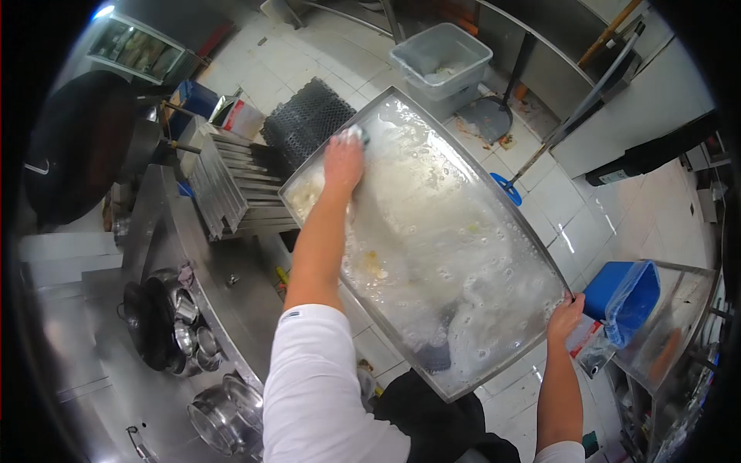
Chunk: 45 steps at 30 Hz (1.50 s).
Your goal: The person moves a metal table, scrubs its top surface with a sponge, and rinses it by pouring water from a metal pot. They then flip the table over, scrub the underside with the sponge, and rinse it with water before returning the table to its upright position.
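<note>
A large, shallow metal tray (505,189) is tilted in front of me, its inside covered with soapy water and white foam (432,201). My left hand (343,162) presses against the tray near its far left corner. Its fingers are closed around a foamy, dark greenish scouring pad (361,135), mostly hidden by suds and the hand. At the tray's right corner, my right hand (566,315) grips the metal rim, thumb over the edge. Yellowish residue (374,264) shows in the foam. A dark patch lies near the tray's lower edge.
A metal counter (177,255) with pans and bowls (197,339) runs along the left. Slatted metal filters (239,181) and a black perforated mat (309,116) stand beyond. A clear plastic bin (440,58), dustpan (488,117) and blue bin (621,297) are around the tray.
</note>
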Each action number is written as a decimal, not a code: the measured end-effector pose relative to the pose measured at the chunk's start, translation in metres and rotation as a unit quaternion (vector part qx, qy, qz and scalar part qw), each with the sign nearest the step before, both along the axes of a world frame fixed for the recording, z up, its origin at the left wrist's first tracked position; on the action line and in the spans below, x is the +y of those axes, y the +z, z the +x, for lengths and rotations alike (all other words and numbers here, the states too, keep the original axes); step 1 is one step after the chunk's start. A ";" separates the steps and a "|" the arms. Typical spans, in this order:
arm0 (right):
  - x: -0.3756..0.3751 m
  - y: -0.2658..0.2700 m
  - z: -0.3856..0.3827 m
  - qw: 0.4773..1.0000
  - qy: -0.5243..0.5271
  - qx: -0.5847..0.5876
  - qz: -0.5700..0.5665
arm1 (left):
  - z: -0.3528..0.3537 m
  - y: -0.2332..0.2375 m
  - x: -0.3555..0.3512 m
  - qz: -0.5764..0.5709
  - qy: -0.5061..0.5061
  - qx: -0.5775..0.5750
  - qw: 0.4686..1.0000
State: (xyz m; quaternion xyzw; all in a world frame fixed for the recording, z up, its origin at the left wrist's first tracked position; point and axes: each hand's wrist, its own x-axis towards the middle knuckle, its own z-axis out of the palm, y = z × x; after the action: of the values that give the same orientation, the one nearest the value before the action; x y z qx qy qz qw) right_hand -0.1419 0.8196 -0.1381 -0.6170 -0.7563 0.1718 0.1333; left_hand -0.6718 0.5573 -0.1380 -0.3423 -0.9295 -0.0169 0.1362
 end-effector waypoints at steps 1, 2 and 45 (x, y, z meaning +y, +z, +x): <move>0.001 0.000 0.001 1.000 0.009 -0.003 0.011 | 0.007 0.006 -0.024 -0.013 0.003 -0.004 1.000; 0.000 -0.001 0.001 1.000 0.016 -0.005 0.024 | 0.011 0.010 -0.045 -0.031 -0.003 0.017 0.999; 0.017 -0.020 0.000 0.998 0.053 0.034 -0.019 | 0.206 -0.010 -0.085 0.084 0.266 -0.095 0.956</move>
State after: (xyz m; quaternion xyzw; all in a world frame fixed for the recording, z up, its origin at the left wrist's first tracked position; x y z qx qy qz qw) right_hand -0.1420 0.8364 -0.1577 -0.5727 -0.7793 0.2141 0.1376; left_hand -0.4659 0.4719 -0.1484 -0.0667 -0.9908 -0.0902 0.0751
